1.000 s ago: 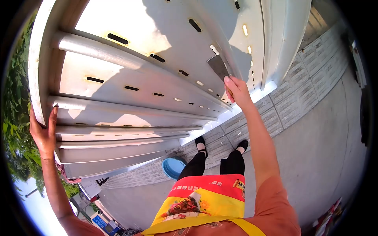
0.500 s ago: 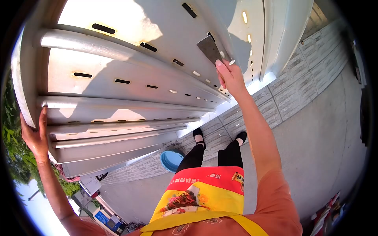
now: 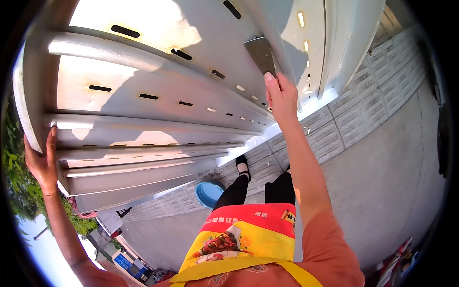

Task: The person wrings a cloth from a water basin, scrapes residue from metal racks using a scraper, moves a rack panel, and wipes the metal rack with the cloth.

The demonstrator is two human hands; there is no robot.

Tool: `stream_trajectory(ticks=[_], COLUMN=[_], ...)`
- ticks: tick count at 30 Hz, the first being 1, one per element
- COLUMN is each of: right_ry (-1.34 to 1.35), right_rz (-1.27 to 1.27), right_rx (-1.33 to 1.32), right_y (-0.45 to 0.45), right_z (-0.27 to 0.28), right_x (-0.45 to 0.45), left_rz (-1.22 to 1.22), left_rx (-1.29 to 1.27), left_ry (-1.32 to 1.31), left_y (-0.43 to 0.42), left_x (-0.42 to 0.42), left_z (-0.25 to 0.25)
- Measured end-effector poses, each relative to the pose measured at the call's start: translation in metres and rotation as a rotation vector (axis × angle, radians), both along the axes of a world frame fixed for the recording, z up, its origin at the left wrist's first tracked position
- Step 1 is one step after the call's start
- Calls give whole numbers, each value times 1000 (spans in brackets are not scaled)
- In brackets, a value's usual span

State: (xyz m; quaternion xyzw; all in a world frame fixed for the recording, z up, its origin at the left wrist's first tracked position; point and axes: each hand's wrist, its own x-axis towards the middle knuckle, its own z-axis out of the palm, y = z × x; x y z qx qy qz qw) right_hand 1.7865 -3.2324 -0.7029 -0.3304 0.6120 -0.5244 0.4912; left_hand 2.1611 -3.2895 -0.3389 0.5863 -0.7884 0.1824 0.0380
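A large pale metal panel (image 3: pixel 158 76) with raised ribs and rows of slots fills the upper left. My left hand (image 3: pixel 44 165) grips its left edge, fingers wrapped over the frame. In my right hand (image 3: pixel 282 98) is a flat metal scraper (image 3: pixel 262 53), its handle mostly hidden in my fingers. The scraper's blade lies against or very close to the panel, beside a rib and above a row of slots. Shadow covers this part of the panel, while bright sun falls on its upper left.
A blue basin (image 3: pixel 209 193) stands on the paving (image 3: pixel 330 141) near my feet. Beyond the paving lies grey concrete (image 3: pixel 382 191). Green foliage (image 3: pixel 16 167) is at the far left, and colourful items (image 3: pixel 397 263) are at the lower right.
The panel's left edge and my left hand have shifted left in view. The scraper first moved up and left, then slightly right. A small white piece near my right hand has gone from there.
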Motion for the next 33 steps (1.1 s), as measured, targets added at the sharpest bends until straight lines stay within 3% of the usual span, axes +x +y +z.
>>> stream_trajectory(ticks=[3,9,12,18,21,24,28,33], right_ry=[12,448,452,-202,76,-37,79,119], right_rz=[-26,-258,-301,12,-72,233,246,268], right_rx=[95,-132,-165,-89,-129,-143,187,56], right_y=[22,19,12,18,7,35,82,69], right_z=[-7,-7,-9,5,-4,-11,-88,-88], right_x=[5,22,32,20,17,7,-3,12], left_rz=[25,13,19,14,25,43,32,-5], left_rx=[-27,-3,-1,-23,-54,-7,-31,-103], left_ry=[-16,13,18,-15,-42,15,-25,-154], left_y=[1,1,1,1,0,0,0,-2], left_x=[-5,-3,-2,2,-1,-1,0,-1], left_z=[-1,1,-1,0,0,1,0,5])
